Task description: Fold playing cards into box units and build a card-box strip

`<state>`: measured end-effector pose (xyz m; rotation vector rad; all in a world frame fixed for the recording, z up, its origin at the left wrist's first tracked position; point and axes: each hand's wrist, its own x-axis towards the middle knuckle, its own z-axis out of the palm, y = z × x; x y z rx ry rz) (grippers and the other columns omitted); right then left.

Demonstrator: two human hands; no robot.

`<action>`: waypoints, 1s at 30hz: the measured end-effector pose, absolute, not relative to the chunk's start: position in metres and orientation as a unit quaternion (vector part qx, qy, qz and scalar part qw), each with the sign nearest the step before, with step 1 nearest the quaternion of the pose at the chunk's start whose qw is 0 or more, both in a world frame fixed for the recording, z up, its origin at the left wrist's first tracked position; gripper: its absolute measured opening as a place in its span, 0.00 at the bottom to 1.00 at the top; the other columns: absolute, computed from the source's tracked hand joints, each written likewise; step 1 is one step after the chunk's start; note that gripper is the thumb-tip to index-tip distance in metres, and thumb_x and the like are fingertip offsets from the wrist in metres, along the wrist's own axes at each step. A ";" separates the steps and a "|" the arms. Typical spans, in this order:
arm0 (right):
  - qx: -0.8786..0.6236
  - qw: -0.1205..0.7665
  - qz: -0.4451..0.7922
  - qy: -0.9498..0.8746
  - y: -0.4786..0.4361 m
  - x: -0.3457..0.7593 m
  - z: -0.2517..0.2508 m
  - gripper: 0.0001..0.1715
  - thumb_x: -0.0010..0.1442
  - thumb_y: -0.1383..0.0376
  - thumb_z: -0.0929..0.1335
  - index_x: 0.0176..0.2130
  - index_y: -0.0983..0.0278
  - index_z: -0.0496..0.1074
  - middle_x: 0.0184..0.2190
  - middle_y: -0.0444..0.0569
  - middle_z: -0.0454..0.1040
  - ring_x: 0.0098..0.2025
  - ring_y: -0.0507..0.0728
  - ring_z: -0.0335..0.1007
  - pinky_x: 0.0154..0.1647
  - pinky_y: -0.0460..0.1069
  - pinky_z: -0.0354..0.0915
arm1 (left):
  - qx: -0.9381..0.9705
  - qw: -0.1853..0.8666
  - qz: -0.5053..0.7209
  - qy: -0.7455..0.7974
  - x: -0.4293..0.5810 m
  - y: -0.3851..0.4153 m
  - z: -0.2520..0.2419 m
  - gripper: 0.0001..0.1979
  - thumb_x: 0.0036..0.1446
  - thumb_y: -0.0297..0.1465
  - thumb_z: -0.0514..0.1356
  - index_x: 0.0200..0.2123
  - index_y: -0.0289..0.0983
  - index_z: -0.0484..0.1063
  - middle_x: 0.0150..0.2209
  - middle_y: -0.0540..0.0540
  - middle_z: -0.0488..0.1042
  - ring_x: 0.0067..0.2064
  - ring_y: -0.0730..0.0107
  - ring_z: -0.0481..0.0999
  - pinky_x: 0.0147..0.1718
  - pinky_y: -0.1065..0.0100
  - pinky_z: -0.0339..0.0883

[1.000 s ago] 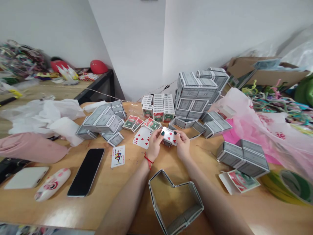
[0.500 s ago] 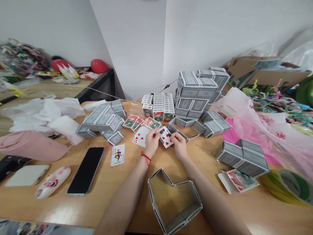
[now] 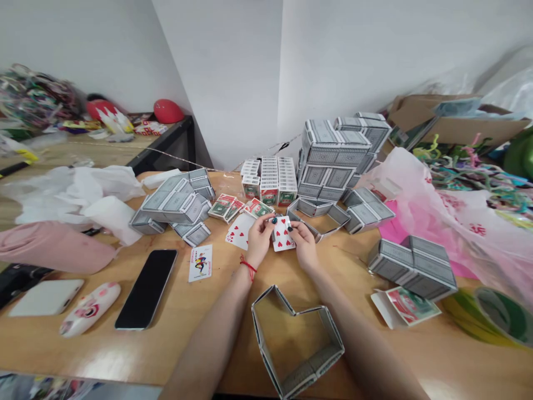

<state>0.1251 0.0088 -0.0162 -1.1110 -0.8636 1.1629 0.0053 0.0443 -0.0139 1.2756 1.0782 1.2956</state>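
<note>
Between both hands is a playing card (image 3: 283, 238) with red hearts facing up; whether more cards lie under it, I cannot tell. My left hand (image 3: 260, 240) pinches its left edge, and my right hand (image 3: 303, 241) grips its right edge. Other heart cards (image 3: 239, 231) lie face up just left of my left hand. Farther left a joker card (image 3: 200, 263) rests flat on the table. A heart-shaped frame of folded cards (image 3: 257, 333) stands between my forearms. Behind my right hand sits another open card frame (image 3: 341, 218).
Stacked card blocks (image 3: 333, 158) rise at the back right beside rows of card boxes (image 3: 270, 178). More card blocks stand left (image 3: 175, 203) and right (image 3: 410, 264). A phone (image 3: 146, 289), a glasses case (image 3: 89, 308) and a tape roll (image 3: 489, 314) lie nearer the front.
The heart card has turned from a slant to nearly straight in my hands. Both hands remain in almost the same place, and the surrounding things have not moved.
</note>
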 end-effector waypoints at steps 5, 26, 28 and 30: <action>-0.499 0.625 0.464 -0.381 0.010 0.126 -0.019 0.15 0.49 0.61 0.64 0.39 0.61 0.65 0.24 0.41 0.67 0.22 0.50 0.59 0.23 0.45 0.59 | 0.542 0.509 0.512 0.430 0.005 0.040 -0.013 0.12 0.53 0.38 0.55 0.34 0.35 0.70 0.27 0.49 0.69 0.28 0.74 0.67 0.27 0.72 0.62; -0.521 0.604 0.439 -0.414 0.009 0.129 -0.020 0.14 0.49 0.57 0.65 0.24 0.61 0.56 0.19 0.37 0.56 0.20 0.48 0.51 0.21 0.44 0.53 | 0.659 0.372 0.471 0.453 0.008 0.032 -0.012 0.17 0.56 0.40 0.51 0.20 0.38 0.58 0.18 0.52 0.58 0.22 0.74 0.57 0.23 0.70 0.50; -0.515 0.602 0.446 -0.417 0.009 0.129 -0.019 0.15 0.49 0.56 0.66 0.23 0.62 0.56 0.18 0.37 0.56 0.20 0.48 0.51 0.21 0.44 0.53 | 0.663 0.389 0.453 0.452 0.007 0.032 -0.013 0.19 0.55 0.42 0.51 0.18 0.37 0.57 0.17 0.53 0.57 0.21 0.75 0.56 0.21 0.70 0.48; -0.513 0.600 0.450 -0.418 0.009 0.129 -0.017 0.14 0.48 0.56 0.66 0.24 0.62 0.58 0.19 0.38 0.57 0.20 0.48 0.52 0.21 0.44 0.54 | 0.662 0.401 0.441 0.456 0.007 0.032 -0.013 0.20 0.55 0.42 0.51 0.17 0.37 0.57 0.16 0.53 0.56 0.21 0.76 0.56 0.21 0.70 0.48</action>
